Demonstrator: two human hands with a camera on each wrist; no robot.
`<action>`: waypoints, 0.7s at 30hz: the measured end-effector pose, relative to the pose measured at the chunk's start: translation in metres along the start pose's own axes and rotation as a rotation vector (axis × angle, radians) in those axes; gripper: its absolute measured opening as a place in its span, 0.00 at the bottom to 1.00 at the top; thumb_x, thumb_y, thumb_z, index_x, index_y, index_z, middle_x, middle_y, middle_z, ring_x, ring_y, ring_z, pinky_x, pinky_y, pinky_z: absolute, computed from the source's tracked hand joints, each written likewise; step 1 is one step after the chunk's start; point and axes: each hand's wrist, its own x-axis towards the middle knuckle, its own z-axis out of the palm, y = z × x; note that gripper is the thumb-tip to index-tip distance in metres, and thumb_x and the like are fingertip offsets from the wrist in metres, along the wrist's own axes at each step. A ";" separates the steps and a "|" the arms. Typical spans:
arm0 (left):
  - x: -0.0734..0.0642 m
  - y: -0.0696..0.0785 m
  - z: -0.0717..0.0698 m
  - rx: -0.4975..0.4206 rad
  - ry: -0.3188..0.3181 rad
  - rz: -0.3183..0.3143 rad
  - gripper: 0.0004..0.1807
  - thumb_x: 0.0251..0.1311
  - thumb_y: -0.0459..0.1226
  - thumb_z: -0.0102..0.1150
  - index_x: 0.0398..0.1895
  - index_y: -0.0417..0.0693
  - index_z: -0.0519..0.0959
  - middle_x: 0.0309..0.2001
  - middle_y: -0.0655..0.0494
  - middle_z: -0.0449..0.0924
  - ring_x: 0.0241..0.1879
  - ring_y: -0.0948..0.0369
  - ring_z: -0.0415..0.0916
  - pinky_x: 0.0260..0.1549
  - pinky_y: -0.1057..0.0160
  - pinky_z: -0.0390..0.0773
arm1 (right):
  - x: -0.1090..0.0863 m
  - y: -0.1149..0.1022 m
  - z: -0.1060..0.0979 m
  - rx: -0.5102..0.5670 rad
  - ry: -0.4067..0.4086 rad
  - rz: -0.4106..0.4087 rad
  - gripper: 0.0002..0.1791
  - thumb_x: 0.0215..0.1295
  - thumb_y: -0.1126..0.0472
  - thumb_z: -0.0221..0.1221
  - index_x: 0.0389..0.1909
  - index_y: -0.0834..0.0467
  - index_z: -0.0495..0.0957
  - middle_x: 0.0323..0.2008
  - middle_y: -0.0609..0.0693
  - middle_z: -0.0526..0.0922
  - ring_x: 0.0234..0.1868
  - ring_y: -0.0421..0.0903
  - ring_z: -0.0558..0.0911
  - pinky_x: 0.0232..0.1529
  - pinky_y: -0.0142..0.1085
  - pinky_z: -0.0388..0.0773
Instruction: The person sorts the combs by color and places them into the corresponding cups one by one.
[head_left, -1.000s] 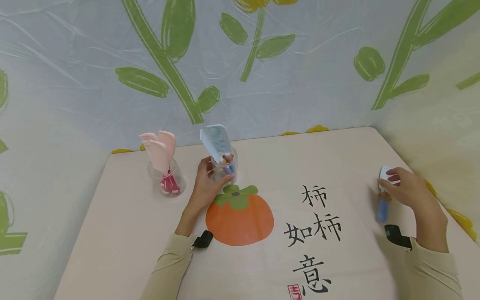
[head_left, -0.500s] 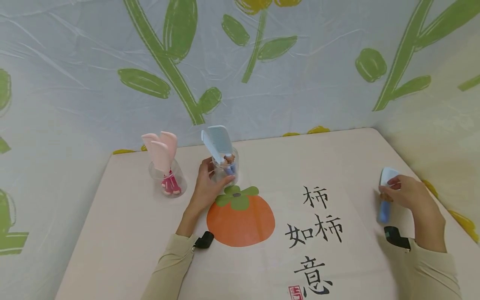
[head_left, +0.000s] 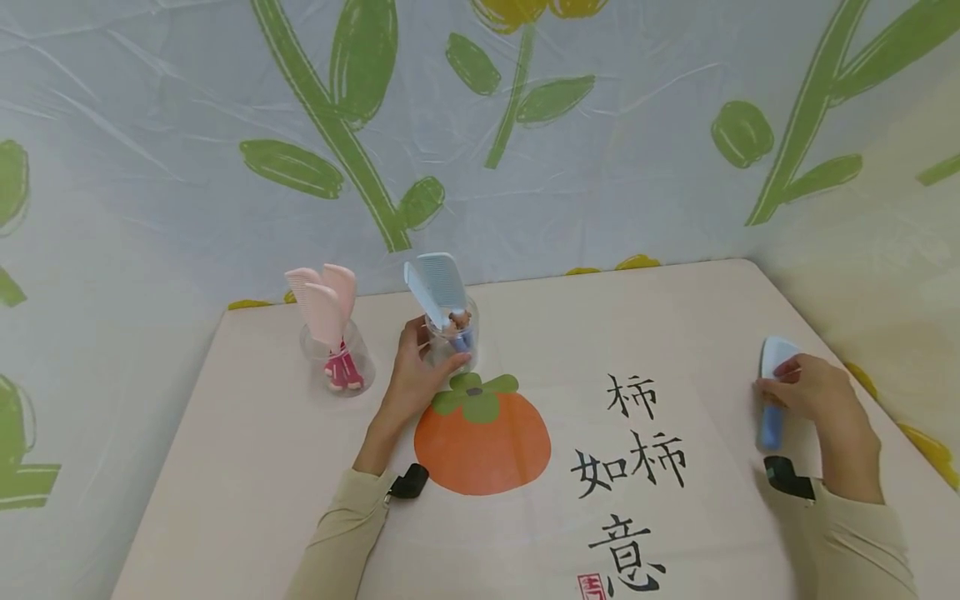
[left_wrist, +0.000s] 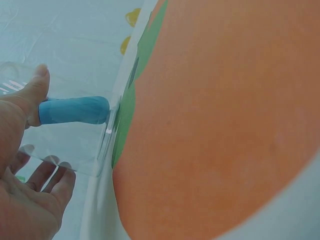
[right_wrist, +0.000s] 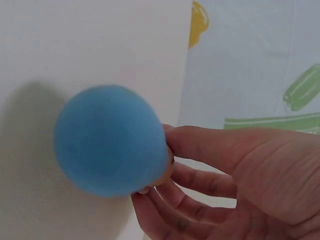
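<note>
My left hand (head_left: 405, 379) grips a clear jar (head_left: 472, 321) standing near the table's back edge. Light blue combs (head_left: 440, 279) lean in it, teeth end up. Close by in the left wrist view, thumb and fingers span the jar, with a blue handle (left_wrist: 75, 110) visible through its wall. At the far right, my right hand (head_left: 821, 396) pinches another light blue comb (head_left: 771, 427) around its middle. The right wrist view has the rounded blue handle end (right_wrist: 110, 140) toward the camera, hiding most of the comb. A shadow falls on the tabletop beside it.
Left of my left hand stands a second clear jar (head_left: 363, 371) with pink combs (head_left: 322, 312). The pale table cover (head_left: 540, 333) bears a printed orange persimmon (head_left: 483, 446) and black characters. A patterned sheet (head_left: 585, 183) rises behind the table.
My right hand has slid down the comb, from its head to its middle, and closed round it. The left hand and jar keep their place; the view shifts slightly.
</note>
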 end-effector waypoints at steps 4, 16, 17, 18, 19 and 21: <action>0.000 0.000 0.000 0.002 -0.001 -0.003 0.43 0.61 0.29 0.71 0.73 0.29 0.55 0.66 0.33 0.61 0.63 0.40 0.63 0.71 0.43 0.64 | -0.004 -0.003 0.001 0.016 0.052 0.042 0.22 0.65 0.57 0.65 0.36 0.75 0.72 0.32 0.69 0.79 0.33 0.62 0.77 0.26 0.39 0.68; 0.003 0.001 -0.001 0.001 0.004 0.032 0.43 0.60 0.28 0.71 0.73 0.28 0.54 0.65 0.32 0.61 0.64 0.34 0.63 0.70 0.39 0.63 | -0.009 -0.004 -0.007 -0.012 0.089 0.069 0.20 0.64 0.54 0.62 0.24 0.69 0.80 0.18 0.50 0.79 0.27 0.52 0.75 0.23 0.38 0.68; 0.003 0.001 -0.001 0.001 0.004 0.035 0.44 0.60 0.28 0.71 0.73 0.28 0.54 0.65 0.32 0.60 0.64 0.34 0.63 0.70 0.38 0.63 | -0.009 -0.003 -0.007 -0.016 0.088 0.068 0.20 0.65 0.54 0.61 0.23 0.69 0.80 0.18 0.49 0.79 0.27 0.52 0.75 0.23 0.38 0.68; 0.003 0.000 -0.001 0.000 0.005 0.037 0.44 0.60 0.28 0.71 0.73 0.28 0.54 0.65 0.32 0.60 0.63 0.35 0.63 0.70 0.38 0.63 | -0.009 -0.003 -0.008 -0.020 0.086 0.065 0.20 0.65 0.54 0.60 0.23 0.68 0.81 0.18 0.49 0.79 0.27 0.52 0.75 0.23 0.38 0.68; 0.003 -0.001 -0.001 0.000 0.004 0.036 0.44 0.60 0.28 0.71 0.73 0.27 0.54 0.65 0.32 0.60 0.64 0.35 0.63 0.70 0.38 0.63 | -0.009 -0.003 -0.008 -0.026 0.089 0.057 0.21 0.65 0.54 0.59 0.23 0.68 0.81 0.18 0.49 0.79 0.27 0.52 0.75 0.24 0.38 0.68; 0.007 -0.012 -0.001 -0.002 0.005 0.030 0.45 0.60 0.28 0.71 0.73 0.28 0.54 0.66 0.32 0.60 0.64 0.35 0.62 0.70 0.39 0.63 | -0.009 -0.003 -0.010 -0.031 0.085 0.045 0.21 0.66 0.54 0.59 0.22 0.69 0.81 0.18 0.49 0.80 0.27 0.52 0.75 0.24 0.38 0.67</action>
